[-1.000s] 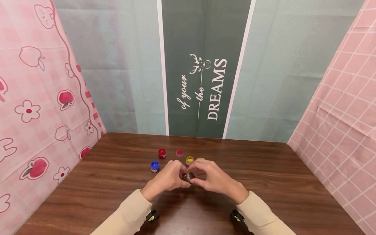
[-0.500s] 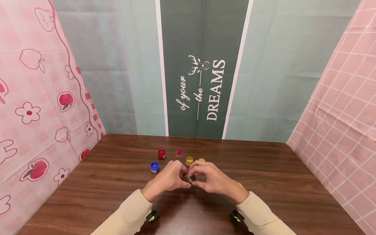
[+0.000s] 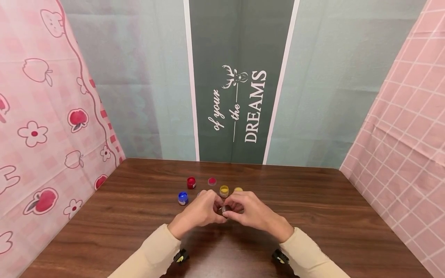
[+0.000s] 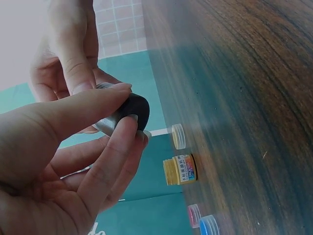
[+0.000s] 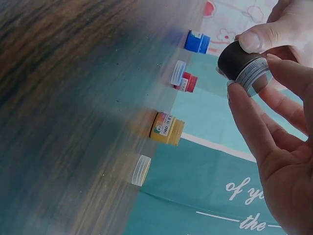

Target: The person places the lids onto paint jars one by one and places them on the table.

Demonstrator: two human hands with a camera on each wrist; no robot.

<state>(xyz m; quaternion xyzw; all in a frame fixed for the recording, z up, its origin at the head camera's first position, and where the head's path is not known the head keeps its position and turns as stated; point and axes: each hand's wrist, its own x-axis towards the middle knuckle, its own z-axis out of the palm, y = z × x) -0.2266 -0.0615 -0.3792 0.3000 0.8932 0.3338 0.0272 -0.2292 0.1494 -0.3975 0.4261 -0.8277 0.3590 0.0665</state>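
A small dark paint jar [image 5: 234, 61] with a clear ridged screw lid [image 5: 254, 77] is held above the table between both hands. My left hand [image 3: 199, 208] grips the jar's dark body, its thumb lying along the side in the left wrist view. From the right, my right hand [image 3: 252, 211] pinches the lid end between thumb and fingers. The lid sits on the jar's mouth. In the head view the fingers hide most of the jar.
Beyond the hands stand uncapped blue [image 3: 183, 198], red [image 3: 191, 183] and yellow [image 3: 224, 191] paint jars. A red lid [image 3: 212, 181], a yellow lid [image 3: 238, 189] and a blue lid [image 4: 209, 226] lie among them on the wooden table [image 3: 306, 216].
My right thumb and fingers first spread and slid lower around the lid, then closed back onto it. The left hand keeps its hold, nearly still.
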